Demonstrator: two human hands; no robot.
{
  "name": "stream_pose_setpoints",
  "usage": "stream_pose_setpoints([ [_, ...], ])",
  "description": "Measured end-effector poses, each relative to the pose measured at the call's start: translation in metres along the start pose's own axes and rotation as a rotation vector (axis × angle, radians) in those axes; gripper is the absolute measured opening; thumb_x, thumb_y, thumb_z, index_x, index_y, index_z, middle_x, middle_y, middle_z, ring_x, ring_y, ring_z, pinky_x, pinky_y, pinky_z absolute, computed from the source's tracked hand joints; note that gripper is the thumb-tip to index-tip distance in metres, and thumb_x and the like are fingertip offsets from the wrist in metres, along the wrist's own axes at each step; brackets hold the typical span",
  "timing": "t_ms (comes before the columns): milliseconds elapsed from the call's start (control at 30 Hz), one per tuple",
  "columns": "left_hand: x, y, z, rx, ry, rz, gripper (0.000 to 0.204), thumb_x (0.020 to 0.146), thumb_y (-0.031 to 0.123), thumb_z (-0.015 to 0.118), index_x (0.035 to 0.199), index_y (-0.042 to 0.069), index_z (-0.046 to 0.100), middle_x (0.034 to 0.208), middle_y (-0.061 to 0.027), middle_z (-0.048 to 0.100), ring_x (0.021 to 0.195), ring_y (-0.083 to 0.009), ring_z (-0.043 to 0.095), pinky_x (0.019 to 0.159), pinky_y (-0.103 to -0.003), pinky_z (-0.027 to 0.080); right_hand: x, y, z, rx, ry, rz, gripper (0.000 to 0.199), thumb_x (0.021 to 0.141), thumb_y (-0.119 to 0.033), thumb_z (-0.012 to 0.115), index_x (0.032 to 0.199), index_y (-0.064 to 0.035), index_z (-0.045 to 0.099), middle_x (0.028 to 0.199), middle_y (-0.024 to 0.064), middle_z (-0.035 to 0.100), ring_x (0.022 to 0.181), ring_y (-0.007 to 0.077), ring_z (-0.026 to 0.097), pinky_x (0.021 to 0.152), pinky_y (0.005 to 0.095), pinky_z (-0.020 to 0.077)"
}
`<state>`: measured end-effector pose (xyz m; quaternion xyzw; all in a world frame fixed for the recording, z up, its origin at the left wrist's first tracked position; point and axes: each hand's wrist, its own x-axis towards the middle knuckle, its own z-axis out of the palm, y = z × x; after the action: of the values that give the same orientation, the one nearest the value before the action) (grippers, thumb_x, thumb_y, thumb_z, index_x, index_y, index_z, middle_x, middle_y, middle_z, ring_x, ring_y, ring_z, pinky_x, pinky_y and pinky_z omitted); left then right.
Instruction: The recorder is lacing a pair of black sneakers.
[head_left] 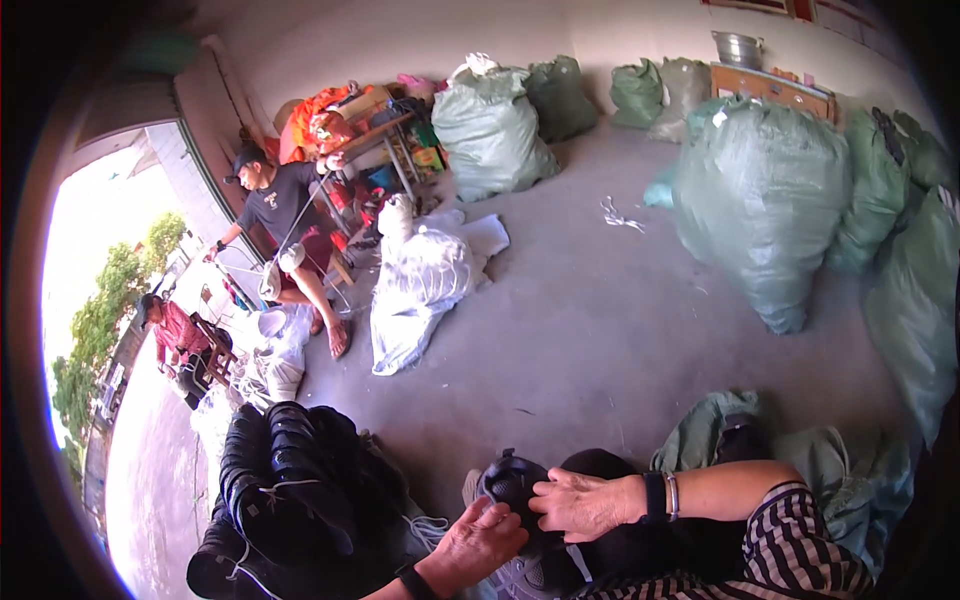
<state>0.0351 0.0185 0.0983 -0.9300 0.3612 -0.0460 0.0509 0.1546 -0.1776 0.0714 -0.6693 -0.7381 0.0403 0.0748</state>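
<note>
Head view: my two hands meet low in front of me over a black shoe upper [512,484], or so I take it, since my fingers hide much of it. My right hand [585,502] grasps its near right edge with bent fingers. My left hand [478,545] sits just beside, fingers curled inward and thumb on top; whether it pinches anything I cannot tell. A dark band [655,497] and a bracelet [673,495] circle my right wrist, and a striped sleeve [800,535] covers that arm higher up.

Left of my left hand stands a black stack [290,480] tied with thin white string, and some white cord [428,530] lies between the two. Beyond my right hand slumps a green sack [712,428], with a bulging green bag [770,200] farther off. Well ahead and left of my hands, a white plastic bundle [425,265] lies on the floor near a seated person in a dark shirt [283,208].
</note>
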Motion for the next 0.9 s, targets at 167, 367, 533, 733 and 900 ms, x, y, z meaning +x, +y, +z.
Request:
stream_pose_setpoints([
  [167,0.008,0.005,0.000,-0.045,-0.051,-0.132,0.015,0.072,0.026,0.066,0.079,0.017,0.056,0.078,0.0031,0.050,0.086,-0.0167,0.052,0.077,-0.035,0.047,-0.004,0.007,0.014,-0.005,0.100,-0.010,0.021,0.069,-0.032,0.073,0.073,-0.0155,0.061,0.088,-0.0004,0.050,0.093,0.0178,0.048,0.076,0.0342,0.0367],
  [367,0.007,0.023,0.009,0.138,-0.269,-0.217,0.005,0.069,0.017,0.063,0.065,0.015,0.060,0.076,0.0015,0.052,0.089,-0.0184,0.053,0.052,-0.026,0.047,0.000,0.003,0.020,0.063,0.149,-0.007,0.022,0.069,-0.027,0.073,0.081,-0.0151,0.059,0.089,0.0015,0.050,0.091,0.0201,0.050,0.073,0.0350,0.0431],
  [533,0.018,0.011,0.004,-0.032,-0.439,-0.219,0.007,0.074,0.016,0.062,0.069,0.017,0.067,0.071,-0.0011,0.055,0.088,-0.0164,0.051,0.063,-0.027,0.047,-0.006,0.005,0.033,0.142,0.234,0.000,0.024,0.069,-0.024,0.073,0.083,-0.0116,0.059,0.091,0.0025,0.051,0.093,0.0211,0.050,0.076,0.0356,0.0442],
  [733,0.022,-0.008,0.007,-0.985,0.127,-0.694,0.009,0.082,0.008,0.056,0.090,0.005,0.060,0.093,-0.0099,0.060,0.088,-0.0255,0.060,0.069,-0.037,0.049,-0.011,0.005,0.040,0.133,0.335,-0.010,0.025,0.070,-0.023,0.073,0.085,-0.0117,0.058,0.090,0.0021,0.051,0.094,0.0213,0.051,0.077,0.0353,0.0446],
  [900,0.048,0.006,0.024,-1.182,0.334,-1.078,0.013,0.091,0.014,0.049,0.090,0.004,0.058,0.084,-0.0164,0.061,0.079,-0.0334,0.063,0.070,-0.038,0.051,-0.009,0.007,0.042,0.150,0.281,-0.004,0.024,0.072,-0.023,0.071,0.091,-0.0128,0.060,0.095,0.0018,0.054,0.097,0.0225,0.051,0.081,0.0368,0.0438],
])
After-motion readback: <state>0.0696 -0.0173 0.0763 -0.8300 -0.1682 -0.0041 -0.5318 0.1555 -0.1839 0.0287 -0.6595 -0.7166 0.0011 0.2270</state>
